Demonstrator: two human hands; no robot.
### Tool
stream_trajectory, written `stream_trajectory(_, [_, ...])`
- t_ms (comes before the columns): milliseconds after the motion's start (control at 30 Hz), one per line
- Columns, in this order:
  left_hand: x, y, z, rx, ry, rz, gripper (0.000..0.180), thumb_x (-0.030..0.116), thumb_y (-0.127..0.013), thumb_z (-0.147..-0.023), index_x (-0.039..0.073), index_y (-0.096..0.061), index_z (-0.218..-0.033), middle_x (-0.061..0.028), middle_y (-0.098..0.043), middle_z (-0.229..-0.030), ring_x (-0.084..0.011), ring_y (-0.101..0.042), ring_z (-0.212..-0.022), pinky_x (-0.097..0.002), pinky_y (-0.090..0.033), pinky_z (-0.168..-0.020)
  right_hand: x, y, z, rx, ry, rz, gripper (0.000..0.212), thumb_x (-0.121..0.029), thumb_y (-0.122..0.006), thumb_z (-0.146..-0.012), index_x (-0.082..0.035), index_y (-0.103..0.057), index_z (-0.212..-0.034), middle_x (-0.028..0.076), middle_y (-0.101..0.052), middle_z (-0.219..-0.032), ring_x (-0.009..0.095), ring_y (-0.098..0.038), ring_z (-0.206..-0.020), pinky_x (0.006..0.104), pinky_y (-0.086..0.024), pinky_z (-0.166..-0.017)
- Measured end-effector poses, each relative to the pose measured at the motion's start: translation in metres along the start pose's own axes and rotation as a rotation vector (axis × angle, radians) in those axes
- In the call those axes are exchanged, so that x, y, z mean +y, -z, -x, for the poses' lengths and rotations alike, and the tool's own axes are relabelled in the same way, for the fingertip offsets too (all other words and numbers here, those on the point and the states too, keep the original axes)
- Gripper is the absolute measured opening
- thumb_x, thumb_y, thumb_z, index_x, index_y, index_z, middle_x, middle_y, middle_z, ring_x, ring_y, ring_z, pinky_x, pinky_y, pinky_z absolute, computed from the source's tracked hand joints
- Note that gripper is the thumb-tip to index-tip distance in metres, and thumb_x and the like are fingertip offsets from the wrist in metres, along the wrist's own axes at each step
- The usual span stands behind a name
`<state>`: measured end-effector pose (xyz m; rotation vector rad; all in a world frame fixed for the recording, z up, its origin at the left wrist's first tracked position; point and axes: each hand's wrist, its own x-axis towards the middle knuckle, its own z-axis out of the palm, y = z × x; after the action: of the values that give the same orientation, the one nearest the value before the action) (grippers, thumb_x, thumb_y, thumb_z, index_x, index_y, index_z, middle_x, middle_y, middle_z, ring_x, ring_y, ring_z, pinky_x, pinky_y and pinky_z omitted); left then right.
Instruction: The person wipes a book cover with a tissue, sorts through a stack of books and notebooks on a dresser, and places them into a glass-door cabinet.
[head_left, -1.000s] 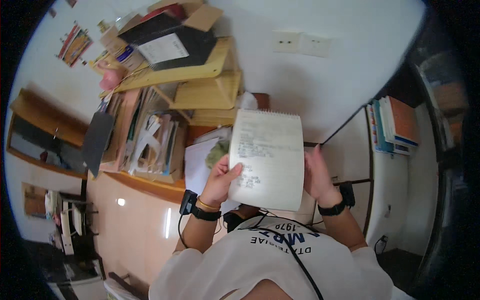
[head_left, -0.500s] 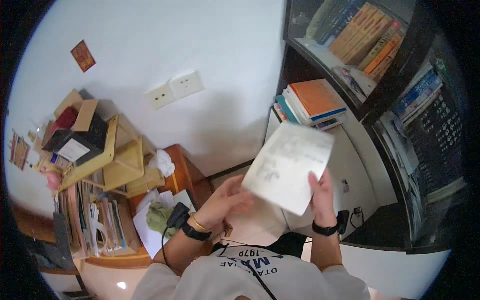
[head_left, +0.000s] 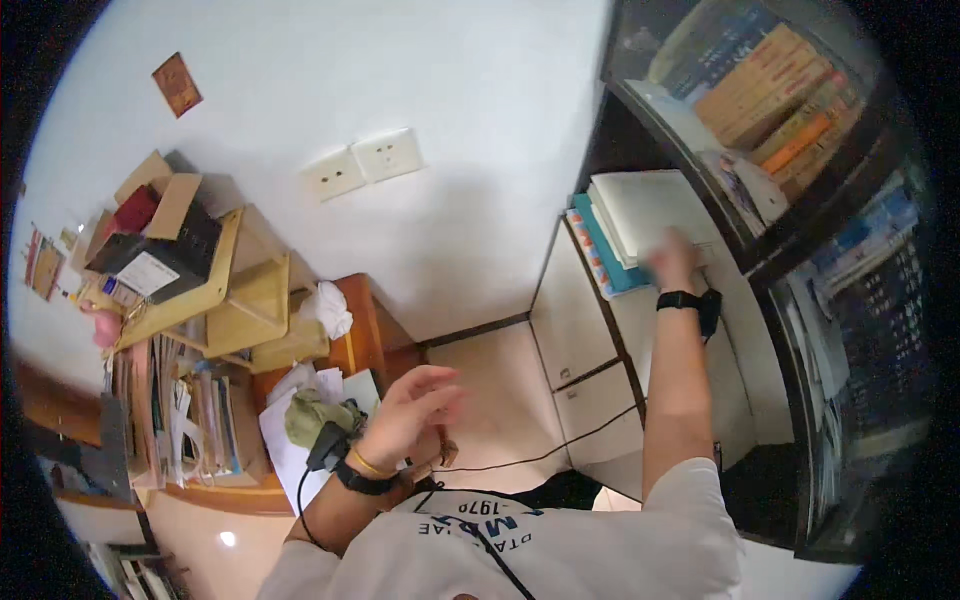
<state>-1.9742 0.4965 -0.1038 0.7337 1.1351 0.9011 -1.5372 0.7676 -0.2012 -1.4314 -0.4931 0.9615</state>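
A pale, whitish book point(head_left: 650, 205) lies on top of the stack of books point(head_left: 612, 262) on the cabinet at the right. My right hand point(head_left: 673, 258) is at the near edge of that pale book, with the arm stretched forward. Motion blurs its fingers, so their grip does not show. Held up in front of my body, my left hand point(head_left: 408, 415) has its fingers apart and nothing in it. Teal and patterned edges of lower books show at the stack's left side.
Beyond the stack rises a dark bookcase point(head_left: 690, 150) with glass doors and rows of books. At left, a wooden desk point(head_left: 358, 310) carries papers, a green cloth point(head_left: 318, 415), folders point(head_left: 215, 425) and a small wooden shelf point(head_left: 250, 310) with an open carton point(head_left: 160, 235). A dark cable point(head_left: 540, 455) crosses below.
My right hand has carried the pale book forward onto the stack, where it now covers the orange book. My left hand has moved away from the book, slightly left and down.
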Motion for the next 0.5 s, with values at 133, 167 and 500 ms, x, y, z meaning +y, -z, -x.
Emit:
stream_trajectory(133, [-0.002,0.056,0.034,0.132,-0.039,0.054,0.032,0.017,-0.064,-0.09,0.005,-0.056,-0.118,-0.0071,-0.065,-0.101,-0.0147,-0.063,-0.088,-0.029,-0.053,-0.077,0.002,0.017,-0.033,-0.104,0.148,0.37,0.037,-0.042,-0.065,-0.084,-0.006,-0.062,-0.092,0.008,-0.06,-0.076,0.019,-0.058,-0.056,0.0328,-0.046,-0.048])
stream_trajectory(167, [-0.005,0.067,0.046,0.217,-0.077,0.076,0.032,0.017,-0.063,-0.09,0.005,-0.055,-0.119,-0.0076,-0.065,-0.102,-0.0152,-0.064,-0.088,-0.0291,-0.053,-0.076,-0.004,0.018,-0.029,-0.13,0.125,0.481,0.039,-0.043,-0.062,-0.085,-0.006,-0.062,-0.096,0.007,-0.06,-0.078,0.018,-0.057,-0.061,0.0322,-0.047,-0.053])
stream_trajectory(500, [-0.043,0.205,0.147,0.793,-0.359,-0.116,0.021,0.014,-0.062,-0.09,0.003,-0.06,-0.108,-0.0065,-0.067,-0.094,-0.0132,-0.063,-0.077,-0.0257,-0.052,-0.069,0.029,0.067,-0.008,0.031,0.58,0.838,0.051,-0.047,-0.053,-0.093,0.0,-0.063,-0.112,0.01,-0.06,-0.086,0.02,-0.055,-0.075,0.0333,-0.047,-0.07])
